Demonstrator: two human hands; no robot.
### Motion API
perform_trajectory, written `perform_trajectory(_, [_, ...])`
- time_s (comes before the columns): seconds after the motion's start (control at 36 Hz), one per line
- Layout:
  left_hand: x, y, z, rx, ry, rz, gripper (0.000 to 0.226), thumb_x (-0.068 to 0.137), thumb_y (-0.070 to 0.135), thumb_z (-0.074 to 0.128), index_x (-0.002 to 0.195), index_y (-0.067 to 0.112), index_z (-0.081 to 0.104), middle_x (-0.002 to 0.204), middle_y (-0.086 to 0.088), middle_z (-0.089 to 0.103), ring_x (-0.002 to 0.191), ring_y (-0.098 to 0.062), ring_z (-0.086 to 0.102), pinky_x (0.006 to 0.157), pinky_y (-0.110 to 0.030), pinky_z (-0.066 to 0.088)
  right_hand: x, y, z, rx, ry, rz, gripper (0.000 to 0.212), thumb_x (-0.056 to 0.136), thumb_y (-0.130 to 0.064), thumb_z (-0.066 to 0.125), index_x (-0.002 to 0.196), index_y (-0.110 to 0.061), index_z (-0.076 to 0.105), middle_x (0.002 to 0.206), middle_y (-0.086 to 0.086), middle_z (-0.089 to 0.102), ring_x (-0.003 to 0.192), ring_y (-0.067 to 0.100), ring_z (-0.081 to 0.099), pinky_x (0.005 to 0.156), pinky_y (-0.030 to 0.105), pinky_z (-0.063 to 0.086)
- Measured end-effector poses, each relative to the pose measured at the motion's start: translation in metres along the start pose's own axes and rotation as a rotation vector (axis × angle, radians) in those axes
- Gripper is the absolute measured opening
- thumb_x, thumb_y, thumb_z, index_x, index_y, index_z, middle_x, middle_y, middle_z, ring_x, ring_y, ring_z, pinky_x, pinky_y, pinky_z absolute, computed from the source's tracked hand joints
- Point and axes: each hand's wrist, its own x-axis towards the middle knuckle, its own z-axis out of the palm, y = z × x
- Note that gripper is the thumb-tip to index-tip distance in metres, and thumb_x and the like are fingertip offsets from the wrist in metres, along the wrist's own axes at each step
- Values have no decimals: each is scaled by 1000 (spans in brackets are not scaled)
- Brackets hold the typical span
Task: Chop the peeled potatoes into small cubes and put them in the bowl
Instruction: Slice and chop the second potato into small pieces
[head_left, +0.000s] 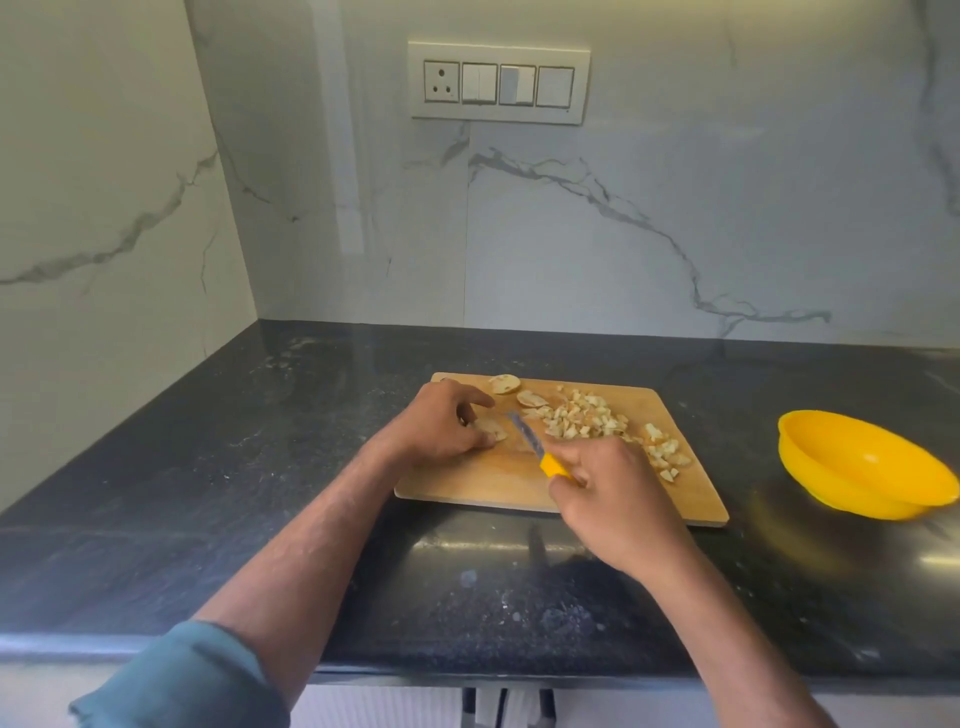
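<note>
Head view: chopping was roughly half done. A pile of potato cubes (587, 418) sat on the right of the cutting board (467, 486); the yellow bowl (867, 465), well right of it, looked empty. Left hand (441, 423) pinned a potato slice (491, 428) with curled fingers. Right hand (610, 493) was clamped on the knife (535, 447), blade just beside that slice. Two more slices (519, 391) waited at the far edge. One lay right on the board's rim. The counter (260, 467) had open room between board and bowl for transfer.
</note>
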Motion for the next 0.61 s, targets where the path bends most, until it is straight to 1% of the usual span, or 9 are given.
perform_trajectory(0.06, [-1, -2, -2, -26, 10, 0, 55, 81, 32, 86, 132, 27, 67, 102, 3, 69, 93, -10, 64, 93, -26, 54, 3, -5, 5, 19, 50, -2, 35, 90, -15, 60, 124, -8, 67, 107, 14, 73, 96, 35, 68, 81, 57, 56])
perform_trajectory(0.11, [-1, -4, -5, -60, 33, 5, 58, 77, 30, 89, 130, 23, 68, 96, 4, 71, 90, -10, 65, 88, -23, 54, 10, -6, 15, -5, 61, -24, 30, 92, -14, 58, 118, -2, 67, 104, 14, 73, 89, 29, 70, 79, 51, 58])
perform_trajectory(0.17, [-1, -6, -6, -78, 63, 2, 56, 75, 27, 91, 127, 21, 70, 90, 5, 71, 86, -10, 66, 80, -19, 52, 18, -7, 24, -60, 54, -41, 28, 92, -16, 56, 114, -3, 68, 87, 5, 73, 61, 11, 63, 55, 28, 56])
perform_trajectory(0.19, [-1, -6, -6, -83, 75, 0, 56, 73, 25, 92, 125, 20, 70, 89, 5, 72, 84, -9, 66, 79, -18, 53, 21, -10, 27, -87, 51, -44, 30, 93, -16, 55, 117, -7, 69, 75, -4, 68, 49, 6, 52, 43, 16, 42])
perform_trajectory(0.22, [-1, -8, -5, -90, 83, -1, 56, 72, 24, 93, 124, 19, 71, 88, 4, 73, 83, -9, 67, 79, -20, 54, 24, -13, 30, -112, 50, -41, 32, 93, -16, 54, 120, -12, 70, 67, -10, 59, 45, 4, 44, 38, 15, 34])
perform_trajectory(0.28, [0, -9, -5, -116, 88, -2, 58, 69, 21, 94, 122, 17, 72, 85, 2, 74, 81, -10, 68, 80, -22, 56, 28, -16, 34, -152, 56, -41, 34, 94, -17, 54, 124, -16, 69, 65, -11, 52, 45, 3, 41, 36, 14, 29])
perform_trajectory(0.33, [1, -10, -5, -136, 84, 3, 59, 68, 19, 95, 122, 17, 71, 84, 2, 74, 79, -10, 68, 80, -23, 57, 32, -18, 37, -150, 57, -45, 35, 94, -19, 54, 126, -18, 68, 71, -7, 58, 47, 3, 42, 35, 15, 25])
perform_trajectory(0.39, [3, -10, -6, -145, 83, 11, 59, 67, 18, 95, 121, 17, 72, 82, 1, 74, 77, -9, 67, 79, -24, 56, 35, -19, 39, -167, 61, -59, 35, 95, -21, 53, 127, -20, 67, 82, -3, 68, 54, 8, 48, 42, 13, 21])
perform_trajectory(0.61, [5, -14, -4, -128, 77, 24, 55, 69, 21, 95, 120, 18, 73, 86, 0, 72, 82, -14, 68, 82, -26, 58, 41, -21, 42, -226, 20, -39, 40, 97, -27, 52, 136, -25, 60, 99, -3, 73, 68, 15, 60, 53, 24, 37])
